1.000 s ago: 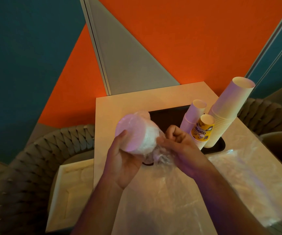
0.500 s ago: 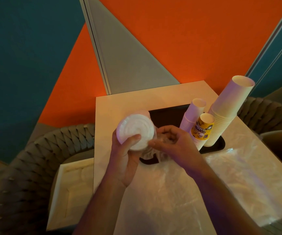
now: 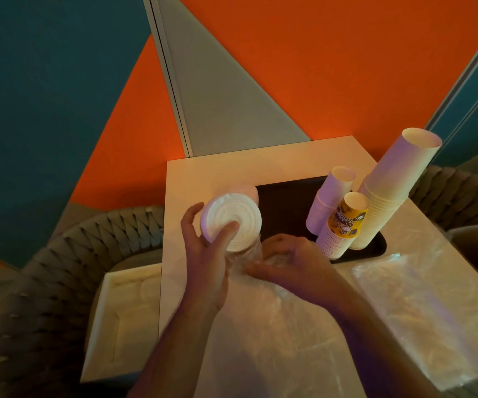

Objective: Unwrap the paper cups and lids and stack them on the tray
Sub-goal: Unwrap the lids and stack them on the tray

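I see the left hand [image 3: 203,262] gripping the lids [image 3: 230,222] above the tabletop [image 3: 217,173], beside the tray's [image 3: 286,202] left edge, thumb across the top lid, fingers curled behind the stack. The right hand [image 3: 292,264] pinches the wrap [image 3: 249,254] bunched below the lids. Against half a second ago, the lid face is turned more squarely toward the camera and the right hand sits lower, with more wrap gathered. Three cup stacks [image 3: 387,191] stand at the tray's right end, unchanged. Loose plastic [image 3: 404,305] covers the near tabletop.
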`<state>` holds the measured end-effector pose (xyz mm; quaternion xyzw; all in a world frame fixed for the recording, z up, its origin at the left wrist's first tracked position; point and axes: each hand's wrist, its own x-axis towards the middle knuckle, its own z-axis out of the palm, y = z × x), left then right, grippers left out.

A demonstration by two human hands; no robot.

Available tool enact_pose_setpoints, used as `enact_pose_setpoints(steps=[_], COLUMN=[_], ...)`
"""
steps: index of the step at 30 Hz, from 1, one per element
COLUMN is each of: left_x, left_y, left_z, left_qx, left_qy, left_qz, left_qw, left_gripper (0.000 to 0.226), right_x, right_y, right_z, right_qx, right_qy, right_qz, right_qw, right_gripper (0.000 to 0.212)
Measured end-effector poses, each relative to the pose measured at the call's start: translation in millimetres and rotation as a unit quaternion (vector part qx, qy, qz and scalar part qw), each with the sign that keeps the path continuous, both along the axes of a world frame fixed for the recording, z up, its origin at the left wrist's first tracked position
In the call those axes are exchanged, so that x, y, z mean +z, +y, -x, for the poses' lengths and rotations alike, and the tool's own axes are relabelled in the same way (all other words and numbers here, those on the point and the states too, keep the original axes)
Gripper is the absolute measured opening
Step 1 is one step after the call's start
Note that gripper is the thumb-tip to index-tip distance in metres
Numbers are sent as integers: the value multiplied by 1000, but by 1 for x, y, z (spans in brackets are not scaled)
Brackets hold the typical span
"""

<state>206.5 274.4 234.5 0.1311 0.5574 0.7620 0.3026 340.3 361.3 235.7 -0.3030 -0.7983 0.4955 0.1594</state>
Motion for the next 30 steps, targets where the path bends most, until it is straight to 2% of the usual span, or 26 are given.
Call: enact_pose_setpoints(steps=[2, 3, 6, 10, 12, 15, 17, 22, 30], left_x=[0, -1, -2, -5, -6, -8, -8, -4, -7], left_y=[-2, -4, -8, -11, -11, -10, -9, -5, 4], left_z=[3, 4, 6, 4, 2, 0, -1, -6, -21], left_qx=[0, -8, -46, -66, -67, -78, -92, -100, -75], left_qy=[57, 102, 227, 304, 321, 326, 325, 339, 295], left_qz=[18, 31, 80, 105, 113, 129, 131, 143, 151], left_qw=[998, 994, 970, 944, 938, 933, 932, 925, 941], left_gripper=[73, 73, 63, 55, 56, 63, 67, 53, 49], right_x=[6, 9, 18, 23, 23, 19, 18, 19, 15], right_y=[8, 12, 24, 28, 27, 30, 32, 45, 65], right_z=[-4, -4, 2, 19, 22, 21, 20, 16, 3], right_qx=[-8, -26, -91, -58, -46, -61, -69, -49, -7], right_qy=[20, 38, 71, 77, 75, 92, 98, 94, 78], right_qz=[40, 39, -19, -80, -122, -130, -112, -49, 9], right_qw=[999, 998, 993, 992, 989, 985, 986, 993, 997], right_gripper=[37, 37, 15, 31, 33, 31, 29, 21, 17])
